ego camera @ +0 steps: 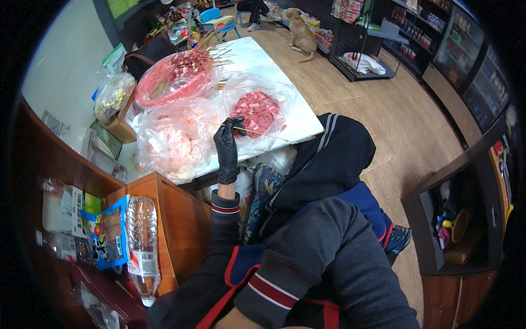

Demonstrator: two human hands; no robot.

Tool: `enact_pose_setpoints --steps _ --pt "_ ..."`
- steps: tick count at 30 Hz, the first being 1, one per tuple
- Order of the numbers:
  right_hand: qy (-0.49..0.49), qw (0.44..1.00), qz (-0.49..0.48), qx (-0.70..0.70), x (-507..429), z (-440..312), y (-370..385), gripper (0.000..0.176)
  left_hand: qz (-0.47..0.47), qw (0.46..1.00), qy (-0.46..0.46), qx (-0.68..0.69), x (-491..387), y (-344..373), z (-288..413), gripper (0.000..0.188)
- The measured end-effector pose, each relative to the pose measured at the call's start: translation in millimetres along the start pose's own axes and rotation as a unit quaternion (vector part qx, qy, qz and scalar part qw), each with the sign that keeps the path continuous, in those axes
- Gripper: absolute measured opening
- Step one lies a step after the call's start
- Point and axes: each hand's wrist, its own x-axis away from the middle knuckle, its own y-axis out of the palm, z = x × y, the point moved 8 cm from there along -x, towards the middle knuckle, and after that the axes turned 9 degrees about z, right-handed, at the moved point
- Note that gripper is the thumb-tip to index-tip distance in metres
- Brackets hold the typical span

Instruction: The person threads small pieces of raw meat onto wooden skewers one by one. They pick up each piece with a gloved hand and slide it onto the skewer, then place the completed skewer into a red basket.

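My left hand (228, 137), in a black glove, pinches a thin wooden skewer (269, 135) over the near edge of a white table (271, 70). No meat shows on the skewer. Just beyond my fingers lies a heap of diced red meat (257, 109) on a clear plastic bag (283, 92). To the left, another clear bag holds pale pieces, perhaps fat (172, 144). Farther back, loaded meat skewers (191, 63) rest in a pink plastic-lined basin (144, 92), bare ends pointing right. My right forearm (304, 259) folds back towards me; its hand is out of view.
A wooden cabinet (185, 218) stands at my left, with a plastic bottle (141, 246) and a blue food packet (109, 234) beside it. A dog (302, 35) sits on the floor near a black rack (361, 76). A person's legs (254, 12) show at the back.
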Motion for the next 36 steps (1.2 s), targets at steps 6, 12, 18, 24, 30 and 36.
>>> enact_pose_setpoints --steps 6,12,18,24,30,36 --pt "0.013 1.0 -0.004 -0.005 12.8 -5.2 8.1 0.035 0.004 1.0 -0.004 -0.006 0.6 1.7 5.3 0.04" --pt "0.003 1.0 -0.014 0.005 -12.1 14.1 -1.7 0.034 -0.004 0.999 0.024 -0.021 1.0 3.3 7.5 0.04" --pt "-0.006 1.0 -0.028 0.012 -30.0 25.3 0.3 0.034 -0.014 1.0 0.011 -0.016 0.6 1.9 1.8 0.039" --pt "0.01 0.999 -0.034 0.005 -23.9 25.2 3.0 0.033 -0.003 1.0 0.006 0.002 1.2 2.0 3.9 0.037" --pt "0.009 0.999 -0.049 0.002 -18.0 17.7 9.3 0.033 -0.003 1.0 -0.011 -0.002 0.4 2.4 3.5 0.038" --pt "0.01 0.999 -0.041 0.012 1.5 3.4 16.8 0.033 -0.004 0.999 -0.009 -0.043 -0.2 2.5 0.4 0.038"
